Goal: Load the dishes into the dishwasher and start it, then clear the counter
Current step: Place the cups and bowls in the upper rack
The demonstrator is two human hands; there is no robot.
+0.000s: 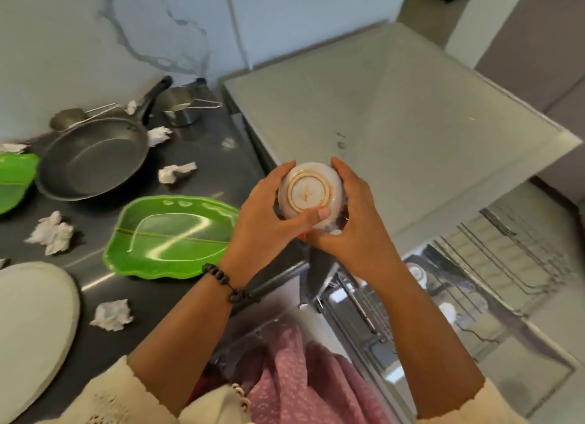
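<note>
Both hands — left hand (264,214), right hand (351,214) — clasp an upturned bowl (308,191) (perhaps stacked) at frame centre, fingers (319,214) wrapped shut around it.

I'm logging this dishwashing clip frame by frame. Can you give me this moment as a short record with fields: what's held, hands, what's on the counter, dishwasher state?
held: bowl, upside down, foot ring toward the camera
left hand: grips the bowl's left side, thumb across its near edge
right hand: grips the bowl's right side
counter: frying pan, two green leaf plates, grey plate, two metal cups, crumpled tissues
dishwasher: open, wire rack visible below right of the hands
</note>
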